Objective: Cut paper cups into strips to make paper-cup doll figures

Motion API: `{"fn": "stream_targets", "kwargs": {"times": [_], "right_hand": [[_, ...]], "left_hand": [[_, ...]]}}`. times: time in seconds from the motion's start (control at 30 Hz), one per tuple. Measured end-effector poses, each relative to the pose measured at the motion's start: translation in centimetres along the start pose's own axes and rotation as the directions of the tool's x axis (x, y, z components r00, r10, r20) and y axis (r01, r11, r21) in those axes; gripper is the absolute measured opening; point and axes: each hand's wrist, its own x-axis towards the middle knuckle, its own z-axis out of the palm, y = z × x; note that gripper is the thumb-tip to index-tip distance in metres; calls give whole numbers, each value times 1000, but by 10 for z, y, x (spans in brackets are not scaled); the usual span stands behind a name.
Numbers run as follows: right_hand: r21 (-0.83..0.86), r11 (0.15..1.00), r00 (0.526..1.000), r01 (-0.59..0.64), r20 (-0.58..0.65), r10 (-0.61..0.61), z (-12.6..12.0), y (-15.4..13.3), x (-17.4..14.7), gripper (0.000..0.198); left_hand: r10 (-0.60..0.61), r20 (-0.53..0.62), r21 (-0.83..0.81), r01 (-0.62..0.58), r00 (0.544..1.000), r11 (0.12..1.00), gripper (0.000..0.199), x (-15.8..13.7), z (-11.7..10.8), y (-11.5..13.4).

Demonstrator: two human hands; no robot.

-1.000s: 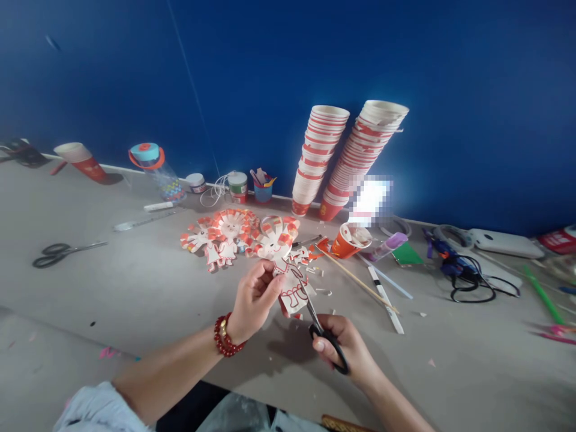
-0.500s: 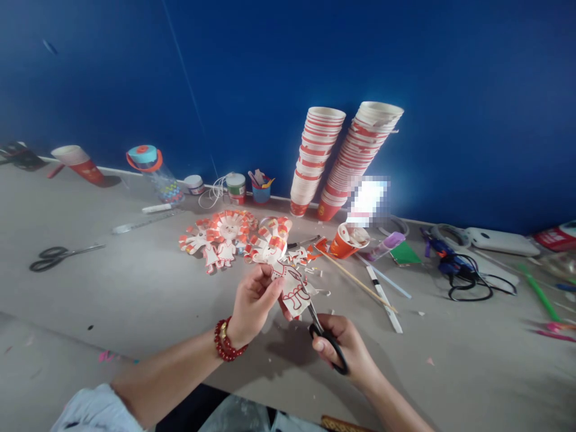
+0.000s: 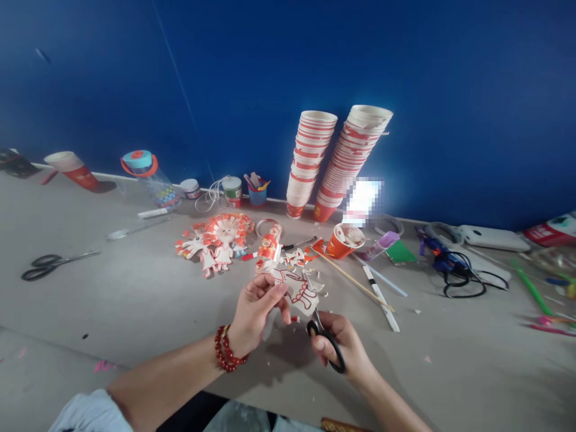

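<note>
Between thumb and fingers, my left hand [image 3: 257, 309] pinches a white paper cutout [image 3: 296, 289] with a dress and legs drawn in red and dark lines. My right hand [image 3: 344, 345] grips black-handled scissors [image 3: 327, 345], their blades at the lower right edge of the paper and partly hidden behind it. Just beyond my left hand, curled red-and-white paper strips [image 3: 270, 243] rise; whether they join the cutout I cannot tell. Finished-looking paper dolls [image 3: 222, 237] with fringed orange-red edges lie to the left, and white scraps [image 3: 315, 279] are scattered behind the cutout.
Two tall stacks of paper cups [image 3: 311, 159] lean by the blue wall. A scrap-filled red cup [image 3: 342, 243], a marker [image 3: 381, 300] and a wooden stick [image 3: 355, 279] lie right of centre. Another pair of scissors [image 3: 58, 264] and a bottle [image 3: 150, 180] are left. A glue gun [image 3: 447, 261] lies right.
The paper cutout has turned in my left hand, its lower end swinging right. The scissor blades now show less beside it. The whole view has shifted slightly.
</note>
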Motion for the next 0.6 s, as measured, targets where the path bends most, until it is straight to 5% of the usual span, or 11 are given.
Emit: {"fn": "stream_targets", "kwargs": {"times": [0.27, 0.43, 0.5, 0.57, 0.6], "right_hand": [[-25, 1000, 997, -18, -74, 16, -1, -1, -2, 60], [-51, 998, 995, -27, -94, 22, -5, -2, 0, 60], [-94, 995, 994, -35, -110, 25, -8, -1, 0, 61], [-122, 992, 994, -46, -109, 32, -10, -1, -1, 61], [-121, 991, 995, -53, -96, 41, -11, 0, -1, 62]], "left_hand": [[-134, 10, -18, 134, 991, 991, 30, 1, 3, -3], [-250, 151, 163, 226, 956, 961, 48, 1, -2, 0], [-209, 164, 334, 145, 964, 931, 57, -2, -6, 3], [24, 162, 515, -105, 987, 851, 51, -6, -9, 8], [194, 185, 585, -267, 963, 766, 41, -7, -10, 12]]}}
